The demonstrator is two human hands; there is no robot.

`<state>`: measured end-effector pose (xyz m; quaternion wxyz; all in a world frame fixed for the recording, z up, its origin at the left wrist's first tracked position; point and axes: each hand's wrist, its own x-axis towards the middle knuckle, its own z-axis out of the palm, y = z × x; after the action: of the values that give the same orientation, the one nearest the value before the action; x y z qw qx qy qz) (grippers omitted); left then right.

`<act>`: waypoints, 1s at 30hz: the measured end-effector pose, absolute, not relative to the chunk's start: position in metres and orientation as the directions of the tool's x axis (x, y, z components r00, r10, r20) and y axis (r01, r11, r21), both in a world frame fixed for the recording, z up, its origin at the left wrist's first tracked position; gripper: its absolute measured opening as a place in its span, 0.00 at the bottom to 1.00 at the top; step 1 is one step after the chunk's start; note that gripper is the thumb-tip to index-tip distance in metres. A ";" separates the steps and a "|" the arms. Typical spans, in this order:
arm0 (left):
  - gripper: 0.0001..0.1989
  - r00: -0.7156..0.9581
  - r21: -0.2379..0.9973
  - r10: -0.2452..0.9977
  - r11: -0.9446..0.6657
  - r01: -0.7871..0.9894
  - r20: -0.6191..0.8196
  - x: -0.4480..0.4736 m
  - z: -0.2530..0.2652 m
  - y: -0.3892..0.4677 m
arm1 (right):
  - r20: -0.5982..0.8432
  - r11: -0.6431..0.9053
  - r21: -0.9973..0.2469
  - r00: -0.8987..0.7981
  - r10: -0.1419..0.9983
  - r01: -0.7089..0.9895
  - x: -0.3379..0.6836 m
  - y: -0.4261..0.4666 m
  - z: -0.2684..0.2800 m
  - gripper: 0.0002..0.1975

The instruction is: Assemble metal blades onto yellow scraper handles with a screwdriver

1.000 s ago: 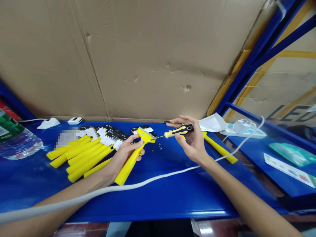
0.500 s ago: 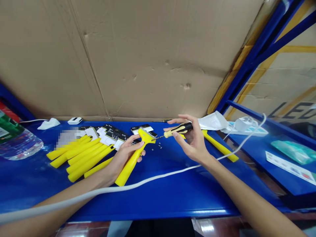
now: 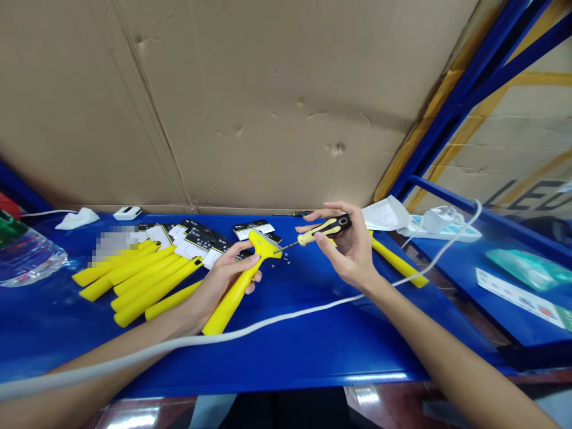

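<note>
My left hand (image 3: pixel 230 273) is wrapped round a yellow scraper (image 3: pixel 233 292), just below its wide head. The scraper is tilted, its head up and its handle end toward me. In my right hand (image 3: pixel 351 247) is a screwdriver (image 3: pixel 318 233) with a cream and black handle, held between thumb and fingers. Its shaft points left, and the tip meets the scraper's head near a screw position; whether it sits in a screw is too small to tell. Behind the head, a few tiny screws or nuts (image 3: pixel 286 260) lie on the blue table (image 3: pixel 286 357).
Several yellow scrapers (image 3: pixel 154 280) lie at the left, with black and white packets (image 3: pixel 201 238) behind. Another yellow handle (image 3: pixel 397 259) rests at the right beside a white plastic bag (image 3: pixel 386 213). A white cable (image 3: pixel 304 313) crosses in front. At far left stands a bottle (image 3: pixel 31 256).
The view has shifted slightly, so the table items sit a little further left. Both hands keep their hold, and the screwdriver tip stays at the scraper's head.
</note>
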<state>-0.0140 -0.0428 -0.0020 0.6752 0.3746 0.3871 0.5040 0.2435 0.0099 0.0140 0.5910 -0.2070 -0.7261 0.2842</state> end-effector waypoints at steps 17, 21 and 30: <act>0.26 0.191 0.906 0.973 0.196 -0.376 -0.131 -0.014 -0.001 -0.042 | 0.740 0.757 -0.654 -0.207 0.640 0.001 0.243 0.014 0.009 0.24; 0.26 0.200 0.900 0.969 0.211 -0.381 -0.143 -0.014 -0.002 -0.041 | 0.762 0.771 -0.633 -0.121 0.637 0.075 0.240 0.013 0.010 0.24; 0.28 0.162 0.890 0.971 0.226 -0.396 -0.175 -0.011 0.005 -0.042 | 0.726 0.741 -0.671 -0.232 0.648 -0.030 0.242 0.013 0.009 0.24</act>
<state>-0.0113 -0.0421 0.0050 0.6725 0.3584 0.4011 0.5083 0.2415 0.0133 0.0094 0.5824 -0.2118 -0.7289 0.2909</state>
